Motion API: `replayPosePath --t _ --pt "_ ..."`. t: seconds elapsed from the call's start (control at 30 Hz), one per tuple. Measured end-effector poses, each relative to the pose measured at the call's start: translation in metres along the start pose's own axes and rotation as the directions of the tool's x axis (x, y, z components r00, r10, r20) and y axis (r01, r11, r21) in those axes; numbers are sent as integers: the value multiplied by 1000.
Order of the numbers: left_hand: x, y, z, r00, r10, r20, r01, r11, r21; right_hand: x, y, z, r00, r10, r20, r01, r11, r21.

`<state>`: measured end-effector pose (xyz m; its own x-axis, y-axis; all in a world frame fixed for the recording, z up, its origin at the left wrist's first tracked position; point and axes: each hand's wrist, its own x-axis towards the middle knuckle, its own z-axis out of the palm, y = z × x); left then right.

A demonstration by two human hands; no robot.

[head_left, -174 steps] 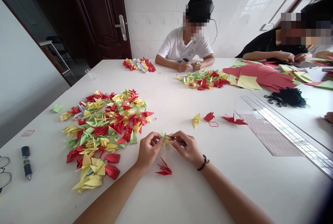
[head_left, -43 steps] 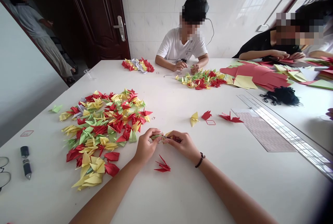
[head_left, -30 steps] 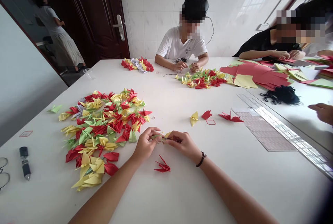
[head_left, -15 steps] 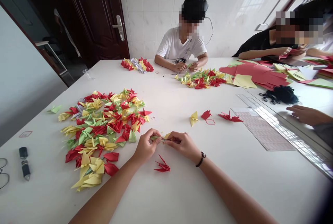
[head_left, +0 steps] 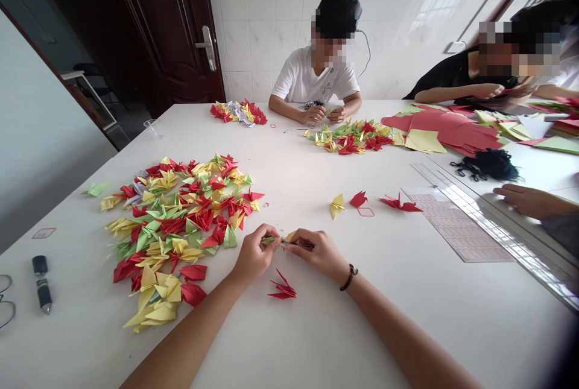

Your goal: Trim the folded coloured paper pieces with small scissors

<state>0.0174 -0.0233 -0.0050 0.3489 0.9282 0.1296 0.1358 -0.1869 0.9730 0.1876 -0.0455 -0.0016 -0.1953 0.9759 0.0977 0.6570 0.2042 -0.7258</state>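
Observation:
Near the table's middle, my left hand (head_left: pixel 257 254) is closed, with a green folded paper piece (head_left: pixel 270 239) pinched between thumb and fingers. My right hand (head_left: pixel 316 253) is closed around a slim dark metal tool (head_left: pixel 286 243), whose tip touches or nearly touches the green paper; its kind is mostly hidden by my fingers. A bit of yellow paper (head_left: pixel 291 235) shows just behind my right fingers. Between my forearms lies a red paper crane (head_left: pixel 283 286). Left of my hands spreads a large heap of red, yellow, green and lilac paper cranes (head_left: pixel 181 220).
Beyond my right hand lie a yellow crane (head_left: pixel 337 206) and two red ones (head_left: pixel 400 203). A clear ruler (head_left: pixel 493 229), black thread (head_left: pixel 486 164) and paper sheets (head_left: pixel 452 126) occupy the right. A pen (head_left: pixel 42 285) lies left. Co-workers sit opposite; another person's hand (head_left: pixel 534 200) rests right.
My hands stay almost in the same place, with only slight finger movement. Across the table, the co-workers' hands have shifted a little over their paper.

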Motion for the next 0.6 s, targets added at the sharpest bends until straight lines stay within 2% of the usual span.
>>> replayPosePath --t 0.13,0.6 --pt "0 0 0 1000 -30 -7 30 999 -26 0 0 0 1000 -13 -6 13 1000 9" --pt "-1 -3 -1 1000 5 -11 -4 999 33 0 0 0 1000 -3 6 3 1000 14"
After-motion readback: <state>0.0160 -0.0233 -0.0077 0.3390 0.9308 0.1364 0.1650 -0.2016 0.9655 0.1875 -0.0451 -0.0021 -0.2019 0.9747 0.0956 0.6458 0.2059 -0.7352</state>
